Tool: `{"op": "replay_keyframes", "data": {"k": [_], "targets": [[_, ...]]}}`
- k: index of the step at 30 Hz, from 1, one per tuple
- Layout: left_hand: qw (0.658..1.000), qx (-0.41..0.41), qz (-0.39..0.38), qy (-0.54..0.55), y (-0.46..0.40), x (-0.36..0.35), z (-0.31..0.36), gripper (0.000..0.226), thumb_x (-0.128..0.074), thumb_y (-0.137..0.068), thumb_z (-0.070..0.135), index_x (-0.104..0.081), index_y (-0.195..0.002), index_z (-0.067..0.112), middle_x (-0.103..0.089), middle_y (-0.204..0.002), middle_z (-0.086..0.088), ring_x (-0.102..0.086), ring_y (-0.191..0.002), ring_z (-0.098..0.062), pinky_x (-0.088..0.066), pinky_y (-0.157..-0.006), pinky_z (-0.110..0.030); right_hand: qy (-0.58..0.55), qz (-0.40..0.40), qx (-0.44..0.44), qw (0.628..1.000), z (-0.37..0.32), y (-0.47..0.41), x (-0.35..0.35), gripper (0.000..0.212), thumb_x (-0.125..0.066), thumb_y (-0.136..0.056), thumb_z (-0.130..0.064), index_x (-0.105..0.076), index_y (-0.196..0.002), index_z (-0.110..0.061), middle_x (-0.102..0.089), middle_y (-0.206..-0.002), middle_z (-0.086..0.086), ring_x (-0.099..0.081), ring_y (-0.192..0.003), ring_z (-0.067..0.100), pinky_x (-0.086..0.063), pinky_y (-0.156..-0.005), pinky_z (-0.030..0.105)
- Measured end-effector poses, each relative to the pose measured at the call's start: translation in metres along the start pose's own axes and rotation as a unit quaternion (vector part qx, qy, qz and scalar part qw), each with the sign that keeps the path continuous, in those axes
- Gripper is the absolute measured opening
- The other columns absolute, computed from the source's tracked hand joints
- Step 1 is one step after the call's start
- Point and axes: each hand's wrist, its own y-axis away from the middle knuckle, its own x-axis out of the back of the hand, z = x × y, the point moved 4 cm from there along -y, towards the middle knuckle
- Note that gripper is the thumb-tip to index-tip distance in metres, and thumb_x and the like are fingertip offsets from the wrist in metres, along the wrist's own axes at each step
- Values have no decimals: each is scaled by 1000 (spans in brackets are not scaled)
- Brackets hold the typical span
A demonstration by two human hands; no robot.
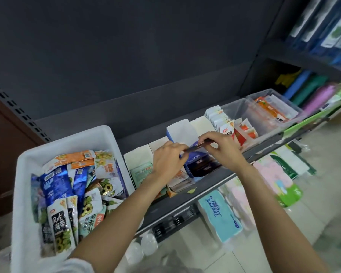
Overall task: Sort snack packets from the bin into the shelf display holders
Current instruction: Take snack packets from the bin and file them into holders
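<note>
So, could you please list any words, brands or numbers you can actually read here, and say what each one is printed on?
"Beaumed" (roughly; cursive script, spelling uncertain): on the light blue tissue pack below the shelf.
Large Chinese characters: on the black-and-white snack packets in the white bin; too blurred to transcribe.
Print on the dark blue packet pinched by the left hand and right hand: unreadable.
Red-and-white packets: blurred.

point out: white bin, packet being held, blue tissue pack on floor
white bin [71,143], head view, bare back rim.
held packet [195,147], head view, middle of top edge between the hands.
blue tissue pack [218,215], head view, printed face.
</note>
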Motion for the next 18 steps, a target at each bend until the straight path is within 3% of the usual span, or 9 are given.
{"op": "replay_keyframes", "data": {"k": [2,4,8,12,15,18], "targets": [[998,-10,62,-17,4,6,1,7,-71,-79,24,-73,-85,28,-71,-76,10,-62,-74,-13,-35,-52,-20,-28,-1,-3,1000,3,-1,-1,19,-58,-86,4,-65,-93,-12,-66,-93,-7,-61,-88,4,-44,-82,11],[996,-22,77,-32,5,6,0,8,-73,-78,24,-74,-85,28,-71,-77,9,-62,-73,-13,-41,-55,-21,-16,-18,-7,1000,11,0,-8,17,-59,-87,1,-67,-93,-13,-67,-97,-4,-62,-92,9,-48,-85,19],[998,-4,-60,-37,3,-16,-2,22,-55,-92,33,-70,-107,31,-69,-106,7,-56,-98,-16,-37,-81,-28,138,-77,-69,985,38,1,-29,19,-59,-89,-10,-73,-99,-17,-62,-120,9,-54,-109,28,-43,-92,36],[987,-10,-151,-52,6,-31,-5,29,-48,-95,36,-62,-120,30,-61,-123,7,-46,-114,-16,-31,-94,-30,209,-121,-75,967,38,7,-38,31,-49,-94,-16,-64,-120,-24,-60,-120,3,-49,-114,26,-37,-97,42],[993,-7,-122,4,18,-13,-10,29,-51,-94,30,-61,-120,28,-59,-125,8,-44,-118,-14,-29,-98,-28,159,-40,-66,984,20,14,-25,31,-54,-90,-8,-66,-117,-20,-66,-114,5,-55,-108,28,-41,-94,41],[995,31,-17,95,39,27,-26,23,-53,-92,28,-65,-112,26,-64,-114,9,-52,-110,-10,-36,-94,-27,36,79,-79,993,-15,24,-8,29,-54,-92,-5,-66,-116,-15,-68,-111,3,-60,-99,19,-45,-82,20]]}}
